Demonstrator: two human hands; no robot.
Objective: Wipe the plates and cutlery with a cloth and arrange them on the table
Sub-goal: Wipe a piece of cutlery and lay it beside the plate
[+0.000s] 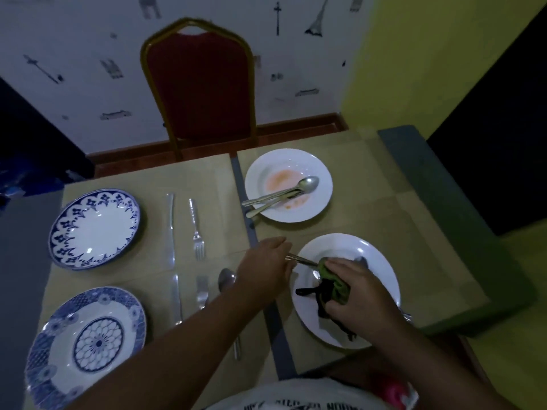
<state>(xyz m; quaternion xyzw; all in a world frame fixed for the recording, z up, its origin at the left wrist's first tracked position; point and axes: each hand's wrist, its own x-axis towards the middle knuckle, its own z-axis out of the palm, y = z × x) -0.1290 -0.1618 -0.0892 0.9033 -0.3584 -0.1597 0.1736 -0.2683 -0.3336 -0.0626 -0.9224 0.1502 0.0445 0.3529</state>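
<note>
Now our left hand (266, 263) curls round the cutlery handle (302, 259), long axis nine to three above the near white plate (380, 263); our right hand (359, 292), at three o'clock, clenches the green cloth (333, 278) around its tip.

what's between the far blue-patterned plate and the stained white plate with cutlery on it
In the head view, a silver table knife and a silver fork lie side by side on the beige table.

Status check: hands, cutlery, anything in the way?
Left hand grips cutlery handle; right hand wipes it with green cloth over near white plate. Far white plate stained, unwiped. Nothing blocking.
</note>
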